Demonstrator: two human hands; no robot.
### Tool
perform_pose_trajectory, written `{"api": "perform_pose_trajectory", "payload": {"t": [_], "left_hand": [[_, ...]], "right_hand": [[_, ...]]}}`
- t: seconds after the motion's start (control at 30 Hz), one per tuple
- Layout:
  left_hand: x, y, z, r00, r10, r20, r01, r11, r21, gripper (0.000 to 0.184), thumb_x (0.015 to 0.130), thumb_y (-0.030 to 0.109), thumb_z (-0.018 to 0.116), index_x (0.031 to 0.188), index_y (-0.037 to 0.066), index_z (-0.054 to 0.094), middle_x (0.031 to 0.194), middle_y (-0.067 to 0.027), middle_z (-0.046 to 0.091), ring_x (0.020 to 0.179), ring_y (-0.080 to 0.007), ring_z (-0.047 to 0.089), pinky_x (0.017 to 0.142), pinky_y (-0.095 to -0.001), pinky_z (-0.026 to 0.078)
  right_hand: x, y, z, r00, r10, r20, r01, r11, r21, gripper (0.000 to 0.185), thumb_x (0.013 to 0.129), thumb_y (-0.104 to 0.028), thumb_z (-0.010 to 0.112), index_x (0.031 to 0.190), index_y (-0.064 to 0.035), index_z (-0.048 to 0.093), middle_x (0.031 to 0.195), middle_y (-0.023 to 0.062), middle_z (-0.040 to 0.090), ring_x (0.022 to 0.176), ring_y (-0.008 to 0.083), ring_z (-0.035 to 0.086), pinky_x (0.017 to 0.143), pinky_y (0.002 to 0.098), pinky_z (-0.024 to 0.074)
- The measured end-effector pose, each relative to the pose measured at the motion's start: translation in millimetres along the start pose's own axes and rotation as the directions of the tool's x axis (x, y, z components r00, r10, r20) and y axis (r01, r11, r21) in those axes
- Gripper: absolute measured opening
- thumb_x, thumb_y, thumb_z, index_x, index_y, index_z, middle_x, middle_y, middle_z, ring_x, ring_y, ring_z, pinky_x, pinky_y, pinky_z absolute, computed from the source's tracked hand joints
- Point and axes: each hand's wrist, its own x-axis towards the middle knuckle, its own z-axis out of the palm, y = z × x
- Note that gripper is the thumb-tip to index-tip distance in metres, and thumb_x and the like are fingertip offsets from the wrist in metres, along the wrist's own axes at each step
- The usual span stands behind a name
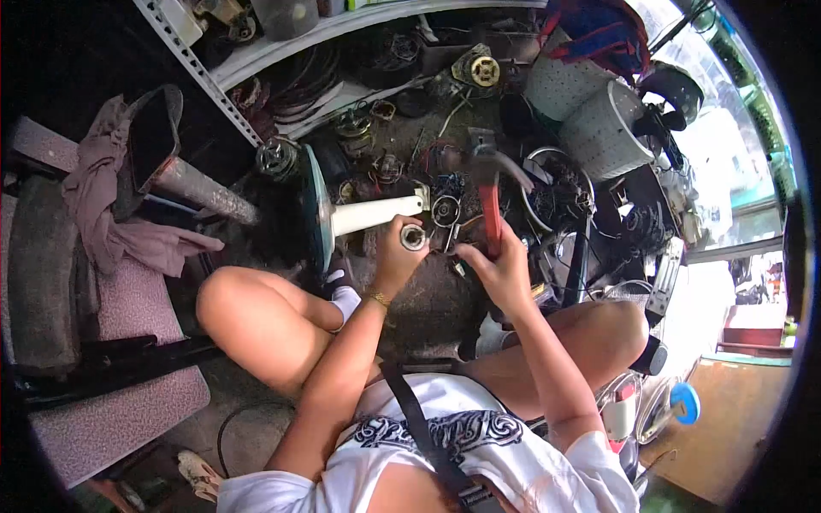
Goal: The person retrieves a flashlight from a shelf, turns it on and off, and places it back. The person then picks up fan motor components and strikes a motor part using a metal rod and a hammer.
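My left hand (pixel 397 263) is closed around a short round metal tube (pixel 413 237), whose open end faces up. Just beyond it lies a white fan stand neck (pixel 374 215), joined to a dark, teal-edged round base (pixel 320 214) on its left. A hammer with a red handle (pixel 489 209) is gripped in my right hand (pixel 505 267), its head (pixel 503 160) raised away from me. Between and beyond the hands, a metal ring (pixel 445 210) and small metal pieces sit on the dark floor. The fingers of my right hand are partly hidden by the handle.
Several motor parts (pixel 387 168) and wires clutter the floor ahead. On the right stand a round bowl of dark scraps (pixel 560 192) and white perforated tubs (pixel 609 132). A metal shelf (pixel 321 32) runs along the back. A cloth (pixel 111 197) hangs at left.
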Motion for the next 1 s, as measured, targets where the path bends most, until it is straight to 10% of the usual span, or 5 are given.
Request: {"api": "perform_pose_trajectory", "payload": {"t": [0.07, 0.53, 0.73, 0.87, 1.0], "left_hand": [[-2.5, 9.7, 6.7, 0.998, -0.022, 0.052, 0.025, 0.998, -0.058, 0.036, 0.064, 0.007, 0.071, 0.094, 0.003, 0.051, 0.081, -0.0140, 0.061, 0.078, -0.0289, 0.062, 0.067, -0.0349, 0.047], [-27.3, -50.3, 17.2, 0.989, -0.120, 0.081, 0.110, 0.987, 0.119, 0.037, 0.064, 0.009, 0.070, 0.093, 0.005, 0.048, 0.083, -0.0145, 0.060, 0.081, -0.0320, 0.061, 0.068, -0.0383, 0.048], [-17.0, -56.8, 15.7, 0.986, -0.139, 0.088, 0.134, 0.989, 0.058, 0.036, 0.062, 0.009, 0.073, 0.089, 0.004, 0.049, 0.081, -0.0140, 0.060, 0.079, -0.0305, 0.061, 0.069, -0.0355, 0.048], [-9.5, -47.1, 13.1, 0.989, -0.143, 0.038, 0.143, 0.990, -0.001, 0.036, 0.062, 0.008, 0.073, 0.089, 0.004, 0.049, 0.081, -0.0129, 0.060, 0.079, -0.0272, 0.061, 0.069, -0.0338, 0.047], [0.7, -45.4, 19.7, 0.991, -0.131, -0.017, 0.130, 0.990, -0.057, 0.034, 0.063, 0.008, 0.073, 0.089, 0.006, 0.052, 0.080, -0.0069, 0.058, 0.077, -0.0199, 0.059, 0.071, -0.0333, 0.046]], "right_hand": [[12.1, 14.7, 23.7, 0.985, -0.146, -0.097, 0.148, 0.989, 0.014, 0.037, 0.069, -0.009, 0.075, 0.098, 0.0013, 0.053, 0.071, -0.0007, 0.056, 0.066, 0.0065, 0.049, 0.061, 0.0202, 0.0421], [62.9, 114.9, 51.4, 0.991, 0.130, 0.008, -0.130, 0.976, 0.177, 0.022, 0.068, -0.005, 0.072, 0.081, -0.0007, 0.055, 0.067, -0.0004, 0.056, 0.062, 0.0088, 0.052, 0.057, 0.0258, 0.0434], [145.0, 154.5, 21.5, 0.962, 0.038, -0.270, -0.095, 0.975, -0.202, 0.028, 0.073, -0.028, 0.071, 0.079, -0.0036, 0.058, 0.066, 0.0038, 0.057, 0.058, 0.0113, 0.053, 0.056, 0.0301, 0.0434], [161.5, 137.1, -9.0, 0.928, 0.256, -0.272, -0.246, 0.967, 0.070, 0.029, 0.087, -0.033, 0.055, 0.082, -0.0038, 0.055, 0.062, 0.0023, 0.052, 0.046, 0.0112, 0.046, 0.042, 0.0277, 0.0372], [95.0, 122.6, -2.6, 0.992, 0.079, -0.096, -0.048, 0.957, 0.285, 0.014, 0.091, -0.019, 0.048, 0.096, -0.0054, 0.048, 0.060, 0.0000, 0.046, 0.046, 0.0088, 0.042, 0.042, 0.0269, 0.0364]]}}
